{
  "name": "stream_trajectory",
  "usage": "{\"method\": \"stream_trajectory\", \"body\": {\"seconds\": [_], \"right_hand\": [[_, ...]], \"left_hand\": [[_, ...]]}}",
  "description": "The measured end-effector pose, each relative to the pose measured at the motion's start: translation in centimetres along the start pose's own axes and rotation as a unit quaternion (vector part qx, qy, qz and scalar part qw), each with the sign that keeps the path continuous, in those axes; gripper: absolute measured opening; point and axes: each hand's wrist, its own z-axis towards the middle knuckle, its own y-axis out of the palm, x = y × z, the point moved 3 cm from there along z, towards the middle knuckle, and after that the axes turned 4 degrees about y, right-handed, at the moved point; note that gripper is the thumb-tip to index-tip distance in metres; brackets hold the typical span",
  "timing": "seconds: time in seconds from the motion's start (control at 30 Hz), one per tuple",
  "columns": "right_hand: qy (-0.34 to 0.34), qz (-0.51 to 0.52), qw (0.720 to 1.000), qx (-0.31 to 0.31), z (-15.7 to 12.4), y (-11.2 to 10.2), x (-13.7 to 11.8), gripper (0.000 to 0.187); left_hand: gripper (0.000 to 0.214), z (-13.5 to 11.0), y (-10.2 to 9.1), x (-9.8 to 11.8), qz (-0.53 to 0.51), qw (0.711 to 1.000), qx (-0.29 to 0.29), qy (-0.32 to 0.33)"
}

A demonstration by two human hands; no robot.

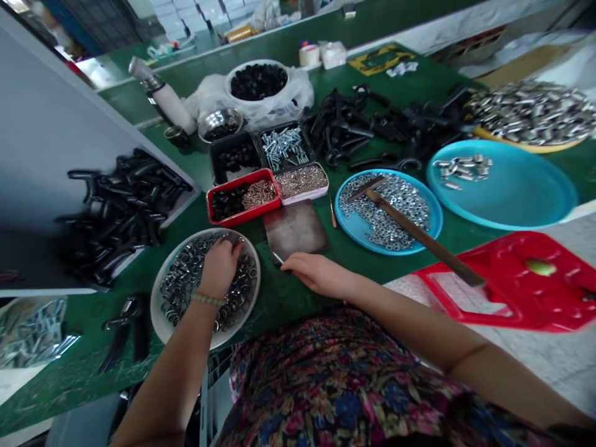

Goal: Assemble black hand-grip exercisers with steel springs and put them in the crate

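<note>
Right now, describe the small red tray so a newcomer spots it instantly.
On the green workbench, find the round bowl of metal rings under the person's left hand. Just beyond it, among small trays, sits a shallow red tray. It alone there is red, holding black parts beside brass-coloured rings.

1. Legible text: none in this view.
2. Yellow-and-black printed sheet (380, 59), far edge of the green workbench (284, 46): markings present, too blurred to read.
3. Plastic bag of metal parts (32, 332), left of the workbench: glare and creases prevent reading any characters.
4. Small white box (333, 54), beside the tape roll (309, 55): no legible marking.
5. Shallow bowl of metal rings (157, 304): no legible marking on its rim.
</note>
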Motion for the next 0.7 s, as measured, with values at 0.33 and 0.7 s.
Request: {"method": "stream_trajectory", "body": {"seconds": [0.33, 0.7], "right_hand": [[-0.003, 0.006, 0.996, 0.089, -2.0, -3.5, 0.5, 0.044], [0.191, 0.14, 0.868, 0.436, -11.0, -10.5, 5.2, 0.02]], "left_hand": [[0.058, 0.2, 0.1, 10.8, -0.554, 0.816, -0.159, -0.039], [0.021, 9.6, 5.6, 25.7, -0.068, 0.95, -0.113, 0.284]]}}
